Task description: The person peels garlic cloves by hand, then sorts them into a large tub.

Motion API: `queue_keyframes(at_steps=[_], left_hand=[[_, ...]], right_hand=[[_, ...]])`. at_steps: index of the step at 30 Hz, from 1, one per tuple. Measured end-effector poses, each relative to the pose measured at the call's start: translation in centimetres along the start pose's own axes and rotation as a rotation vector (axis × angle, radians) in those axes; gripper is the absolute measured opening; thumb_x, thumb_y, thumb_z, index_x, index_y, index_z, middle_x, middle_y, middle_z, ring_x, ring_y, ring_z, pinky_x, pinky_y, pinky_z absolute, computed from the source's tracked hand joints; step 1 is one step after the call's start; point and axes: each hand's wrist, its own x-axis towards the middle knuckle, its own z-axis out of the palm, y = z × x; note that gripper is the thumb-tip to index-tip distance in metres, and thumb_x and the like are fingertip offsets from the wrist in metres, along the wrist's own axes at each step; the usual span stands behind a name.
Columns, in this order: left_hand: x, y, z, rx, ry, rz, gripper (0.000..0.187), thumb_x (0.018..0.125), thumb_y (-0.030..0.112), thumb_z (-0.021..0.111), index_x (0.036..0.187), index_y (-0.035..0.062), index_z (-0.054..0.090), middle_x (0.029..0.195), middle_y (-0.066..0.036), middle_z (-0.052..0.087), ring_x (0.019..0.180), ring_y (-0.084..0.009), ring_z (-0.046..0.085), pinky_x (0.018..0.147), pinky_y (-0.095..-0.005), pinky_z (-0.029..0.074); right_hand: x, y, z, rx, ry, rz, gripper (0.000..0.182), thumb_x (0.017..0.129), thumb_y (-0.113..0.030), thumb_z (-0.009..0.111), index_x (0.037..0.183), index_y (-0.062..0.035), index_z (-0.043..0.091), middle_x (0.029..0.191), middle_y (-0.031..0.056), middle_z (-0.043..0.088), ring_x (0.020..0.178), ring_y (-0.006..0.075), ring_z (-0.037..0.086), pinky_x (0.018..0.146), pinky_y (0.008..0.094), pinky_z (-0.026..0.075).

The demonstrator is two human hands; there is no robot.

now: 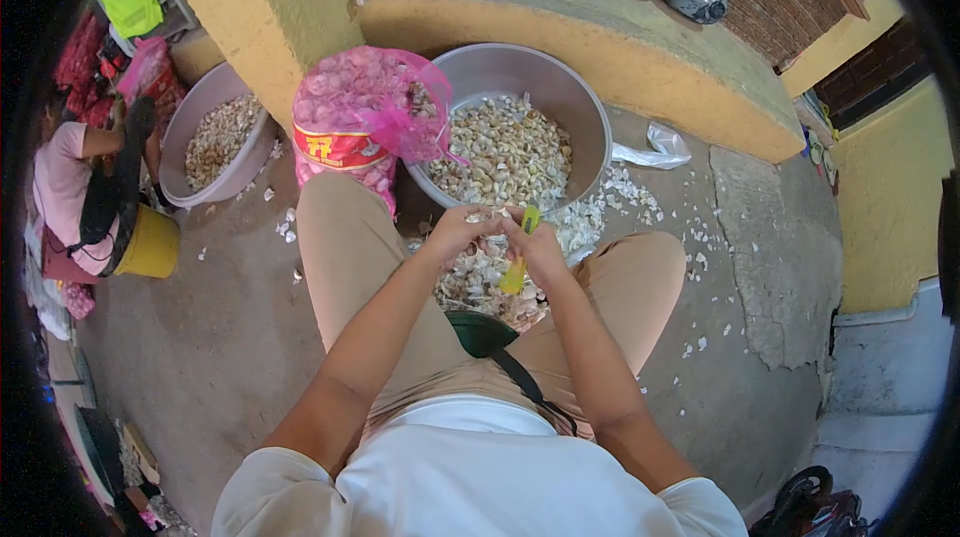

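Observation:
Between my knees, both hands meet just over the near rim of a large grey basin (598, 117) of garlic cloves (515, 149). My left hand (462, 235) is closed, its fingertips pinching a small piece of garlic (500, 214) that the fingers mostly cover. Wrapped in my right hand (540, 249) is a yellow cutter knife (514, 277), its handle slanting down past the palm. The blade cannot be made out. Below the hands lies a heap of garlic and papery skins (480, 282).
A pink mesh sack of garlic (345, 92) stands left of the basin. Further left, a person (75, 177) sits on a yellow bucket (150, 242) beside another basin (180, 152). Skins litter the floor at right, near a white plastic bag (660, 147). A concrete ledge (570, 12) runs behind.

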Motion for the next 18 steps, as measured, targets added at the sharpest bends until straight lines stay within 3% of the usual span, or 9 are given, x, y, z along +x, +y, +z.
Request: queue_keyframes(at_steps=[3, 9, 12, 18], left_hand=[[0.0, 0.1, -0.1, 0.117, 0.003, 0.018, 0.03, 0.072, 0.023, 0.065, 0.092, 0.0024, 0.055, 0.061, -0.003, 0.054, 0.045, -0.0082, 0.05, 0.036, -0.0201, 0.032], [-0.3, 0.5, 0.3, 0.278, -0.001, 0.049, 0.031, 0.071, 0.026, 0.065, 0.091, 0.0033, 0.057, 0.06, -0.003, 0.054, 0.043, -0.0069, 0.048, 0.035, -0.019, 0.032], [-0.5, 0.8, 0.3, 0.29, -0.008, 0.045, 0.032, 0.071, 0.028, 0.066, 0.09, 0.0036, 0.057, 0.06, -0.002, 0.054, 0.043, -0.0066, 0.048, 0.035, -0.0191, 0.032], [-0.4, 0.7, 0.1, 0.243, 0.023, 0.087, 0.026, 0.07, 0.027, 0.066, 0.082, 0.0055, 0.058, 0.058, -0.001, 0.053, 0.044, -0.0059, 0.047, 0.036, -0.0186, 0.032]], right_hand=[[0.0, -0.2, 0.0, -0.195, 0.017, 0.058, 0.031, 0.08, -0.02, 0.057, 0.102, -0.0004, 0.049, 0.066, 0.0009, 0.049, 0.047, 0.0053, 0.04, 0.04, 0.021, 0.035], [0.1, -0.1, -0.4, -0.389, 0.039, -0.042, 0.025, 0.08, -0.026, 0.055, 0.087, -0.0022, 0.055, 0.063, 0.0002, 0.05, 0.041, 0.005, 0.039, 0.035, 0.0201, 0.032], [0.6, 0.4, -0.7, -0.409, 0.063, -0.108, 0.023, 0.081, -0.026, 0.054, 0.082, -0.0028, 0.057, 0.062, 0.0012, 0.052, 0.041, 0.0053, 0.039, 0.036, 0.0201, 0.033], [0.4, 0.0, -0.7, -0.302, -0.006, -0.028, 0.023, 0.082, -0.026, 0.052, 0.082, -0.0031, 0.055, 0.064, 0.0032, 0.054, 0.04, 0.006, 0.038, 0.036, 0.0205, 0.033]])
